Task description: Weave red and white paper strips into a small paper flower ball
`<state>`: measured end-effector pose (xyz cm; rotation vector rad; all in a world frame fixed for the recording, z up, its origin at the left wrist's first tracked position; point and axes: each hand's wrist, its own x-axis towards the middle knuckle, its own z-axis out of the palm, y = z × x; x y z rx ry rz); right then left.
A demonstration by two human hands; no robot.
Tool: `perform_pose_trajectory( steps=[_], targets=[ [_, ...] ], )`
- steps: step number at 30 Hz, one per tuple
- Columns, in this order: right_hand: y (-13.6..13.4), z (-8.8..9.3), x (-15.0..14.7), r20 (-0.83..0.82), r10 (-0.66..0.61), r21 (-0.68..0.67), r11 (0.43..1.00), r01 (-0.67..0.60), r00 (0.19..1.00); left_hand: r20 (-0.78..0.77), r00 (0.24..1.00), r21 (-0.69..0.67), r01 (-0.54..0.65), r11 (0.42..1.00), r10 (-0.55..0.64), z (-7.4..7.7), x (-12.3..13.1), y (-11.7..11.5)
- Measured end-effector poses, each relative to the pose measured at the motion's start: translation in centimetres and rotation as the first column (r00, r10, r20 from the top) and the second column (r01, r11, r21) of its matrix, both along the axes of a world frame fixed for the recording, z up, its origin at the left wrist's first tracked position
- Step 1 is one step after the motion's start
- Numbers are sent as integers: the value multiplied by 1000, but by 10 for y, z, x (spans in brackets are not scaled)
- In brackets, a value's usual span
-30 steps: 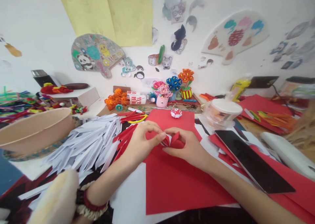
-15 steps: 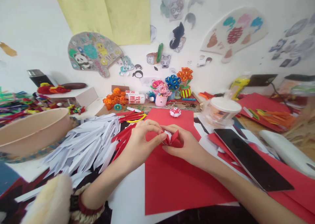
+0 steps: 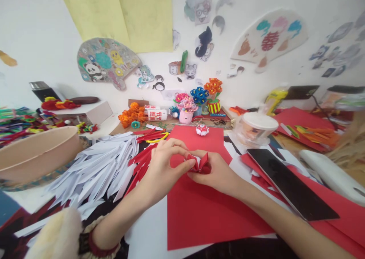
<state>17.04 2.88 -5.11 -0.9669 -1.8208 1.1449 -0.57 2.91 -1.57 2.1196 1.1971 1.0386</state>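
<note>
My left hand (image 3: 164, 168) and my right hand (image 3: 216, 171) meet over a large red paper sheet (image 3: 199, 209). Together they pinch a small folded red and white paper piece (image 3: 199, 163). The fingers of both hands are closed on its folds. A finished small red and white paper ball (image 3: 202, 130) lies on the far end of the red sheet. To the left of my left hand lies a heap of white folded paper strips (image 3: 99, 164), with red strips (image 3: 142, 158) beside it.
A beige bowl (image 3: 37, 149) sits at the left. A clear tub with a white lid (image 3: 255, 128) and a black tablet (image 3: 288, 183) lie to the right. Paper flower pots (image 3: 199, 103) and a glue bottle (image 3: 156, 114) stand along the wall.
Both hands stay in place over the red sheet. The fingers have worked the small folded piece, which now shows its folds more upright.
</note>
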Motion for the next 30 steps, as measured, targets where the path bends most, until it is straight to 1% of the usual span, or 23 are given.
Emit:
perform_pose_trajectory(
  steps=[3, 5, 8, 11, 17, 23, 25, 28, 30],
  targets=[
    [1, 0, 1, 24, -20, 58, 998, 18, 1000, 27, 1000, -37, 13, 999, -12, -2, 0, 0],
    [1, 1, 2, 42, -17, 93, 996, 13, 999, 60, 998, -93, 25, 995, -19, -2, -1, 0],
    [0, 3, 2, 44, -3, 127, 992, -3, 999, 102, 994, -193, 46, 980, -27, 1, -2, 0],
    [-1, 5, 2, 19, 7, 142, 990, -10, 1000, 119, 993, -243, 47, 969, -19, 6, -2, -1],
    [-2, 9, 2, 24, 30, 163, 986, -34, 999, 173, 985, -261, 61, 963, -15, 12, 0, -5],
    [-3, 10, 1, 16, 39, 208, 977, -42, 999, 152, 986, -206, -34, 978, 66, 8, 0, -5],
    [-3, 11, 2, 7, 41, 207, 978, -41, 999, 152, 987, -209, -13, 978, 45, 8, -1, -5],
    [-3, 11, 2, -15, 29, 199, 980, -26, 999, 157, 987, -240, 63, 969, -26, 11, -2, -4],
    [-3, 11, 2, -14, 21, 190, 982, -18, 1000, 147, 987, -240, 93, 966, -58, 13, -3, -3]
  ],
)
